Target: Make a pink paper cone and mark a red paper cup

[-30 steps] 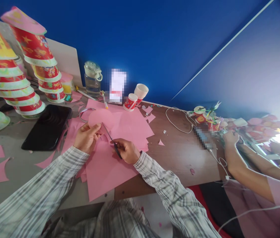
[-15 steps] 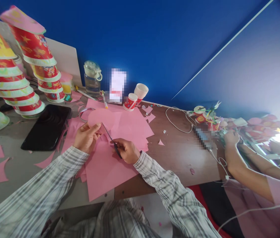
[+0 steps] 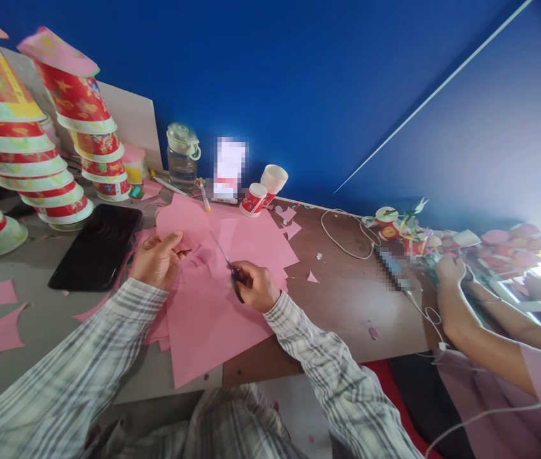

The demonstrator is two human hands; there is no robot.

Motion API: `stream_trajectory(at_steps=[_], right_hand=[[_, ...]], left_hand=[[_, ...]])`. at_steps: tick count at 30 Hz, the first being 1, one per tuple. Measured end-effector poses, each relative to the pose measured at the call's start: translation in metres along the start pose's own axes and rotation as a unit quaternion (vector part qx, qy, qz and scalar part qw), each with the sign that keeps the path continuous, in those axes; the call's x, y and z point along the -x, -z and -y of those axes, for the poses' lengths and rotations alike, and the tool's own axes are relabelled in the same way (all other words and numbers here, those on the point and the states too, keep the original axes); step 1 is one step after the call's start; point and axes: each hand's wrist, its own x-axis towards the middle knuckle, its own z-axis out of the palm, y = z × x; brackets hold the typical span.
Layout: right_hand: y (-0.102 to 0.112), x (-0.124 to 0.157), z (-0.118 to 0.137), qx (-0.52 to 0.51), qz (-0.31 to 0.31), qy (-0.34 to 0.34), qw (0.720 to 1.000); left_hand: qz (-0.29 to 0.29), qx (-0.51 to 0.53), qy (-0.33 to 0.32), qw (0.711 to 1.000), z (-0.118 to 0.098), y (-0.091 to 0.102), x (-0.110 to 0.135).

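Between thumb and fingers, my left hand [image 3: 159,256] grips a cut piece of pink paper [image 3: 185,220] with a rounded edge, held above the table. My right hand [image 3: 256,285] is closed around the dark handles of a pair of scissors [image 3: 222,249]. The blades point up and left, a little to the right of the held piece and apart from it. Beneath both hands lie several overlapping pink paper sheets [image 3: 213,338]. Part of the held piece is hidden behind my left fingers.
Stacked red cup towers [image 3: 101,131] and a black phone [image 3: 98,248] stand or lie to the left. Behind are a water jug [image 3: 183,159], a lit screen [image 3: 229,167] and paper cups [image 3: 254,199]. At right, a co-worker's hands [image 3: 451,271] are among cups and cables.
My right hand has drawn the scissors right and slightly down, away from the paper. My left hand has moved left with the pink piece, which has turned.
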Motion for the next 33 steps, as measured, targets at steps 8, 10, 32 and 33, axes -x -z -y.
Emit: stream_trajectory(at_steps=[8, 10, 32, 33], right_hand=[[0.017, -0.010, -0.004, 0.314, -0.063, -0.025, 0.947], [0.017, -0.011, -0.004, 0.350, -0.046, -0.040, 0.935], [0.026, -0.013, -0.004, 0.418, -0.013, -0.119, 0.900], [0.026, -0.013, -0.003, 0.421, -0.011, -0.119, 0.899]], left_hand=[[0.025, -0.001, 0.032, 0.999, 0.006, 0.004, -0.001], [0.039, -0.007, 0.032, 0.999, 0.005, 0.004, -0.001], [0.041, -0.019, 0.051, 0.998, 0.013, -0.002, 0.006], [0.042, -0.019, 0.049, 0.998, 0.014, -0.002, 0.006]])
